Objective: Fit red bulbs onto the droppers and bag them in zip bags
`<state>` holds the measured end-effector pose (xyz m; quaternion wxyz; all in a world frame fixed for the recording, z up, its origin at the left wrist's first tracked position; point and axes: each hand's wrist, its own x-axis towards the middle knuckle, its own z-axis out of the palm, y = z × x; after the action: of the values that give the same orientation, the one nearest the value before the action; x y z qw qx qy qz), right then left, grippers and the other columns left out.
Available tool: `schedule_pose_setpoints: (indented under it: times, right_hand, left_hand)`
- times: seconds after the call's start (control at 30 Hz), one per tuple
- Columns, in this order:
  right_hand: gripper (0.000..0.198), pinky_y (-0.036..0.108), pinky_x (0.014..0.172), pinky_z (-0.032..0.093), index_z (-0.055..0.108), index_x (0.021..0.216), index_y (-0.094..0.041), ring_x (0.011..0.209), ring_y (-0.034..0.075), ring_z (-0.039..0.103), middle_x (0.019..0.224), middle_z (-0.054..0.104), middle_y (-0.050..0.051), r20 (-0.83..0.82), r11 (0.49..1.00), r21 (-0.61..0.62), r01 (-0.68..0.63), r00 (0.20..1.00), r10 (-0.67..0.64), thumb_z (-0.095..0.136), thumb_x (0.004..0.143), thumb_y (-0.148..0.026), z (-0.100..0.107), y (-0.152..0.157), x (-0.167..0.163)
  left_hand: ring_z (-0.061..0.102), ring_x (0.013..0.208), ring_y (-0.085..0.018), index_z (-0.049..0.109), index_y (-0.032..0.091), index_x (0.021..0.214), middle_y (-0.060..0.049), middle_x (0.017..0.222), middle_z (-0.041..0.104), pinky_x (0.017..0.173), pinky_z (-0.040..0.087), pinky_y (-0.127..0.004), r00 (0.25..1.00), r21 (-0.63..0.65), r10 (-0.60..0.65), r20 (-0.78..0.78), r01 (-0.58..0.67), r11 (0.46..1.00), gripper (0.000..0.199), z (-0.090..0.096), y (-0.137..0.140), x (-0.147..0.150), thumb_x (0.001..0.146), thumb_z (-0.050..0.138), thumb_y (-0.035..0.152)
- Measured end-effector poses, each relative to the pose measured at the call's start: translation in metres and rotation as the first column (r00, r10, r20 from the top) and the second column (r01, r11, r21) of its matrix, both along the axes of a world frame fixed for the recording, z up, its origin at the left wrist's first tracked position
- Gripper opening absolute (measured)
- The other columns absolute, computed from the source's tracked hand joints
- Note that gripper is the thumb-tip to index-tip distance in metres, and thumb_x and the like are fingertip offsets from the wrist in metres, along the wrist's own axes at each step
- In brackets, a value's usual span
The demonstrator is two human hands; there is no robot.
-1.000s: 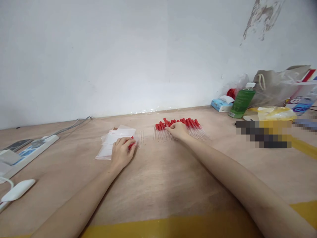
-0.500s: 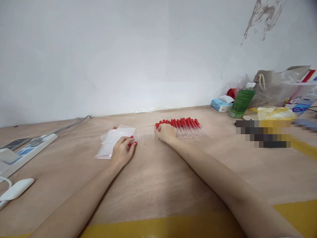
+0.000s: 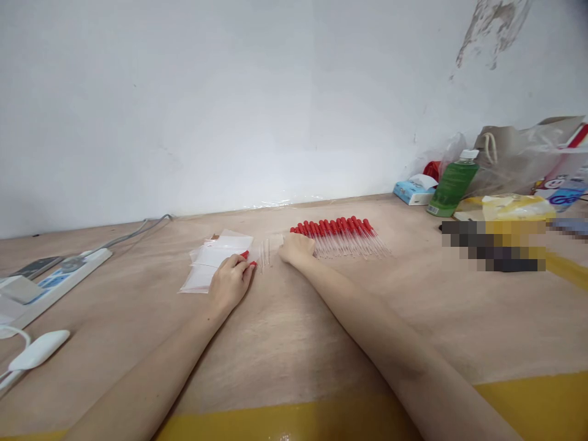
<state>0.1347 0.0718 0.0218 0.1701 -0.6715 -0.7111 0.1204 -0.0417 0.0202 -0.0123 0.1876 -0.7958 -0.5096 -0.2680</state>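
My left hand (image 3: 231, 282) rests beside a stack of white papers in clear plastic sleeves (image 3: 211, 263). Its fingers are curled closed on a red rubber bulb (image 3: 253, 264), and another red end (image 3: 245, 253) shows just above them. Several thin clear tubes (image 3: 265, 256) lie upright in view, right of that hand. My right hand (image 3: 297, 250) is closed at the left end of a row of red-bulbed droppers (image 3: 337, 228). A faint thin clear tube shows at its fingertips, mostly hidden. The droppers' clear stems point towards me and to the right.
A white power strip (image 3: 59, 285) with a cable and a white plug (image 3: 39, 351) lies at left. At the right back stand a blue tissue pack (image 3: 411, 193), a green bottle (image 3: 454, 184) and plastic bags (image 3: 509, 159). The wall (image 3: 229, 110) bounds the table behind.
My right hand has moved a little left, off the left end of the dropper row, uncovering more red bulbs. My left hand has curled slightly more over its red bulb.
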Motion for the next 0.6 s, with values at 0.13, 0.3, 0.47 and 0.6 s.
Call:
schedule_pose_setpoints:
  times: [0.13, 0.3, 0.47, 0.6]
  right_hand:
    - [0.028, 0.033, 0.066, 0.044, 0.06, 0.091, -0.014, 0.085, 0.025, 0.06, 0.092, 0.064, 0.014, -0.031, 0.994, 0.102, 0.039, 0.999, -0.036, 0.041, 0.084, -0.033, 0.004, -0.015, 0.014]
    - [0.024, 0.027, 0.063, 0.04, 0.052, 0.089, -0.014, 0.074, 0.017, 0.056, 0.084, 0.061, 0.009, -0.175, 0.907, 0.411, -0.091, 0.969, 0.177, 0.033, 0.088, -0.027, -0.01, -0.048, 0.065]
    - [0.022, 0.03, 0.073, 0.037, 0.052, 0.102, -0.016, 0.08, 0.016, 0.056, 0.09, 0.063, 0.007, -0.087, 0.797, 0.535, -0.28, 0.92, 0.381, 0.036, 0.088, -0.021, -0.034, -0.084, 0.112]
    - [0.022, 0.033, 0.081, 0.031, 0.056, 0.1, -0.018, 0.081, 0.015, 0.056, 0.094, 0.063, 0.007, -0.009, 0.747, 0.553, -0.37, 0.893, 0.449, 0.038, 0.087, -0.021, -0.041, -0.1, 0.116]
  left_hand:
    - [0.059, 0.076, -0.02, 0.057, 0.016, 0.08, -0.007, 0.089, 0.061, 0.062, 0.044, -0.03, 0.996, -0.026, 0.075, -0.056, -0.076, 0.997, 0.027, 0.004, -0.003, 0.002, 0.089, 0.035, 0.028]
    - [0.059, 0.078, -0.024, 0.05, 0.016, 0.086, -0.009, 0.083, 0.062, 0.062, 0.044, -0.032, 0.993, -0.045, 0.115, -0.011, -0.115, 0.992, 0.021, 0.005, -0.004, 0.004, 0.089, 0.033, 0.028]
    - [0.06, 0.08, -0.018, 0.046, 0.017, 0.103, -0.007, 0.089, 0.062, 0.066, 0.047, -0.03, 0.94, -0.135, -0.126, 0.316, 0.176, 0.975, 0.019, 0.003, -0.014, 0.025, 0.087, 0.038, 0.024]
    - [0.059, 0.077, -0.015, 0.053, 0.018, 0.102, -0.005, 0.088, 0.061, 0.069, 0.047, -0.029, 0.892, -0.282, -0.275, 0.359, 0.385, 0.879, 0.022, 0.008, -0.035, 0.051, 0.088, 0.038, 0.023]
